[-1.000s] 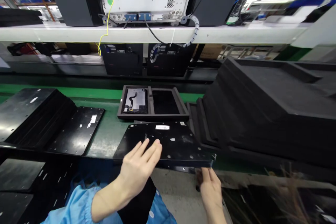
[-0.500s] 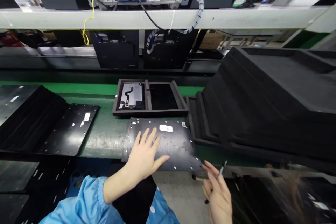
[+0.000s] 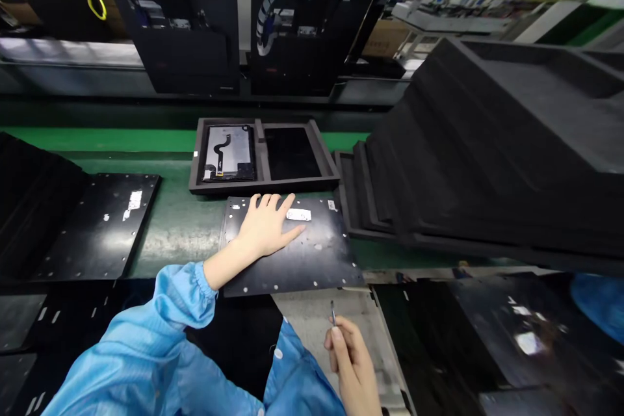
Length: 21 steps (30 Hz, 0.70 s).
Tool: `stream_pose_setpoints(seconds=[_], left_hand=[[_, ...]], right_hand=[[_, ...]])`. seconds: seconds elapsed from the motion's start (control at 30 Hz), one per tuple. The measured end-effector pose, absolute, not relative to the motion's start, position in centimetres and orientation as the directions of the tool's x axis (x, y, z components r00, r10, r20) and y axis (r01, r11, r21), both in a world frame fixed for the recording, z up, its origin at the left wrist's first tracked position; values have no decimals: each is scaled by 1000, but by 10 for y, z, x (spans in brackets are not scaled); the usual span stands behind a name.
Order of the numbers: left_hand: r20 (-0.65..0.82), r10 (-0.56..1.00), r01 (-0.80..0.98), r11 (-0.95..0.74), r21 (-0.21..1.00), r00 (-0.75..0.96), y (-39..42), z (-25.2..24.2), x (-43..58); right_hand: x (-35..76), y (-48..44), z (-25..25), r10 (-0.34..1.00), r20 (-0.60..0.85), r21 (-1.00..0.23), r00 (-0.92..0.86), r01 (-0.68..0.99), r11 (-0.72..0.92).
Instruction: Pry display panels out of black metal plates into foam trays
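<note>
My left hand lies flat, fingers stretched out, on a black metal plate that rests on the green belt near its front edge. A white label on the plate sits by my fingertips. My right hand is low and close to my body, fingers pinched on a thin metal tool that points upward. Just behind the plate stands a black foam tray with two pockets; the left pocket holds a flat device with a cable, the right pocket looks dark.
A tall stack of black foam trays fills the right side. Another black plate lies on the green belt to the left, beside a dark stack. Black units hang beyond the belt.
The plate went from tilted and held at its edge to lying flat on the belt. My left hand slid forward onto it. My right hand let go and drew back with the thin tool.
</note>
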<state>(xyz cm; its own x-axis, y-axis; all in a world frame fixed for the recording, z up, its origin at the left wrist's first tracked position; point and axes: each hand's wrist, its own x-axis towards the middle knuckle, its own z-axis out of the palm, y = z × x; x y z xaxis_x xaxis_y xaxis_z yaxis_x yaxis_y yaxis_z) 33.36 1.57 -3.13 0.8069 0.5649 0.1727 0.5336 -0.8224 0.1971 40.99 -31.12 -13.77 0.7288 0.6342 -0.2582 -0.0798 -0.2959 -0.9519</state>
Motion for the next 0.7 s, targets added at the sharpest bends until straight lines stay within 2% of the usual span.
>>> stream_pose_setpoints(seconds=[0.1,0.7], left_hand=[[170,547,519,-835,182,820,22,-28,335],[173,523,502,-851,153,834,33,-30,335]], right_hand=[[414,-300,-137,675,-311,-943,668,-128,-308],[410,-279,-115,710,-293,-952,641,-131,-275]])
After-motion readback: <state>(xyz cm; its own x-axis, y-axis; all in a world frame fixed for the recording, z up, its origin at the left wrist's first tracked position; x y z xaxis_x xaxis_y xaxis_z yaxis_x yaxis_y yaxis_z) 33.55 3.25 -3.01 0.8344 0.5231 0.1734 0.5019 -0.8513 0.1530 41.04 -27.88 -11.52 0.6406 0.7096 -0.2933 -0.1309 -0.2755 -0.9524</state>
